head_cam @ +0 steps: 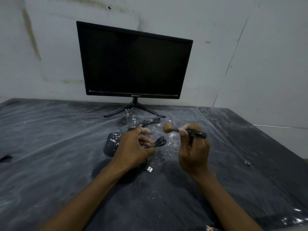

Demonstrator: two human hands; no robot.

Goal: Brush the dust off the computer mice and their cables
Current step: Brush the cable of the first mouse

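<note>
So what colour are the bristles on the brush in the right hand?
Orange-brown bristles on a black-handled brush, seen in the head view.

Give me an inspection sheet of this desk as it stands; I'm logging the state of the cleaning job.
Surface: dark table under a wrinkled clear sheet, dusted with white flecks.
Job's things: black mouse speckled with white dust, beside the left hand; brush held above the table.
Clutter: small white USB plug near the left wrist; a small object at the right, too small to tell.
Grippers: left hand pinches a bundled cable; right hand grips the brush.
Cables: two more bundles near the monitor's stand.
Surroundings: dark monitor, stained white wall.
</note>
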